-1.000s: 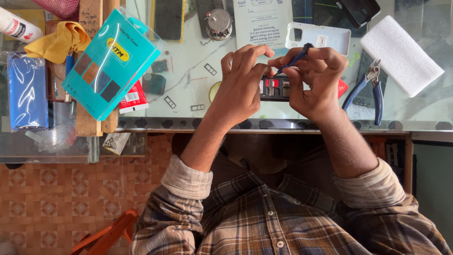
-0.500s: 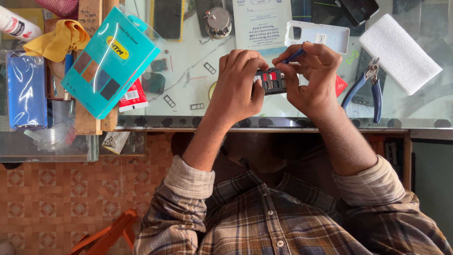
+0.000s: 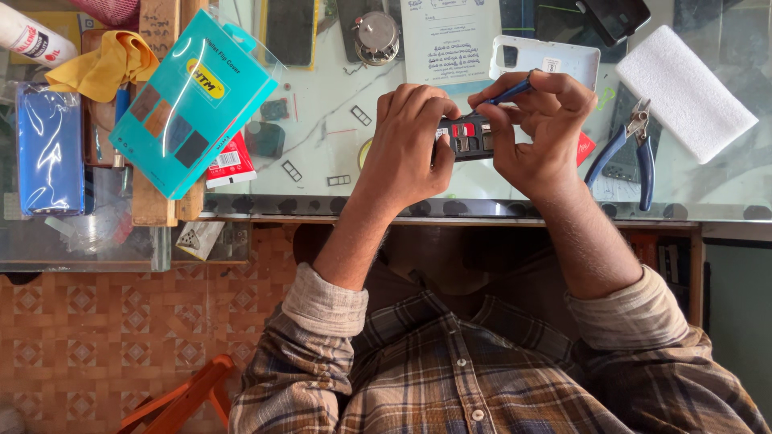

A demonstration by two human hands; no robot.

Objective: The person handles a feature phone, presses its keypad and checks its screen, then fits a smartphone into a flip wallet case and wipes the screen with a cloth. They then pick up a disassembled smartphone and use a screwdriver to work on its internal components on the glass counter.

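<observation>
Head view: a small opened phone (image 3: 469, 137) is gripped between the left hand (image 3: 410, 145) and right hand (image 3: 540, 133) above the glass table (image 3: 338, 145), steadied for access. A blue tool (image 3: 511, 92) is pinched in the right fingers, tip angled toward the exposed interior; blue-handled pliers (image 3: 631, 157) lie nearby.

Phone repair shop — glass counter (image 3: 338, 112), pliers (image 3: 635, 153), phone covers (image 3: 189, 100).

pretty bright daylight here, soft and even, seems to come from the top right. the glass table (image 3: 322, 128) throws pale reflections, and the teal plastic box (image 3: 193, 100) and blue pouch (image 3: 50, 149) have white glare streaks. under the table edge it's dark shadow over my chest. sharp overall, my hands included, edges bend a little.
</observation>
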